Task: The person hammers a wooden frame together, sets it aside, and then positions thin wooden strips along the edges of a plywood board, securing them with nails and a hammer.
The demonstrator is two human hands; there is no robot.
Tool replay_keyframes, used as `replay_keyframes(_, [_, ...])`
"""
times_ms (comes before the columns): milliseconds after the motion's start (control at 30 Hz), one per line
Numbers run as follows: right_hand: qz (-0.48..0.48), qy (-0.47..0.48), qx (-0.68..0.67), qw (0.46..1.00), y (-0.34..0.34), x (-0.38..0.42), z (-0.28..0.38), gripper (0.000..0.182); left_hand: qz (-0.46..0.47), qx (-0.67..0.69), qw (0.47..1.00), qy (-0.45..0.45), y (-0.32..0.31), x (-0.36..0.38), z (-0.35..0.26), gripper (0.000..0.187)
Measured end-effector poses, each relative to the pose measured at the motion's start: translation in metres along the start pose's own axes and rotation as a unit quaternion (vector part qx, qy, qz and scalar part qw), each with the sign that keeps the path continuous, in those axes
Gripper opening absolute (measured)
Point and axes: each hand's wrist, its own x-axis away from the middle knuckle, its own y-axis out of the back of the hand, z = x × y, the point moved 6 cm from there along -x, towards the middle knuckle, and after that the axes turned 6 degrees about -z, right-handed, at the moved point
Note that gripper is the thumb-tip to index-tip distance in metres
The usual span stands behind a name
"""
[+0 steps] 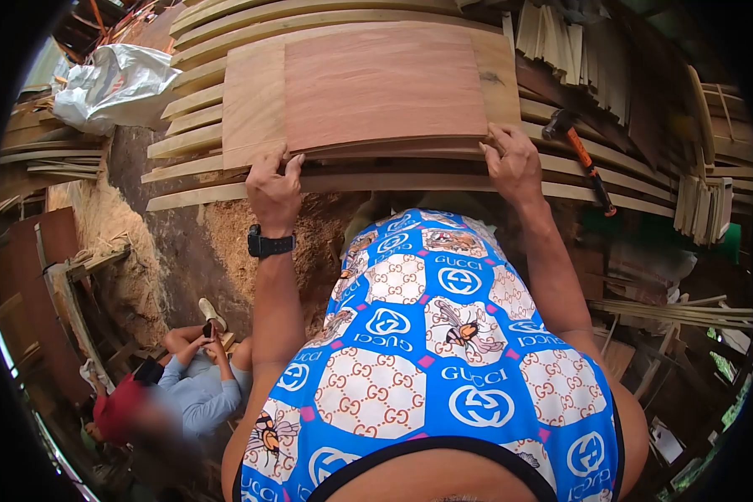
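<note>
A reddish plywood sheet (385, 88) lies over a paler plywood board (253, 105), whose ends show on both sides. My left hand (274, 186) is closed at the near left corner, fingers at the edge of the reddish sheet. At the near right corner, my right hand (513, 166) grips the same sheet's edge between thumb and fingers. The sheet's near edge bows slightly, with a dark gap beneath it. Under the boards run several long wooden slats (343, 181). A black watch (269, 243) is on my left wrist.
A hammer (579, 155) with an orange and black handle lies across the slats at right. Bundles of thin strips (552, 50) stand behind it. Sawdust (259, 238) covers the floor; a white sack (113, 84) is at far left. A person (201, 385) sits at lower left.
</note>
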Motion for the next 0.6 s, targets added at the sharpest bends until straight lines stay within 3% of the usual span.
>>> replay_keyframes(400, [0.048, -0.134, 0.064, 0.988, -0.006, -0.004, 0.008, 0.026, -0.004, -0.018, 0.998, -0.052, -0.004, -0.005, 0.004, 0.029])
replay_keyframes(600, [0.016, -0.132, 0.089, 0.987, -0.008, -0.003, 0.003, 0.027, 0.019, -0.007, 0.999, -0.030, -0.010, -0.005, 0.003, 0.023])
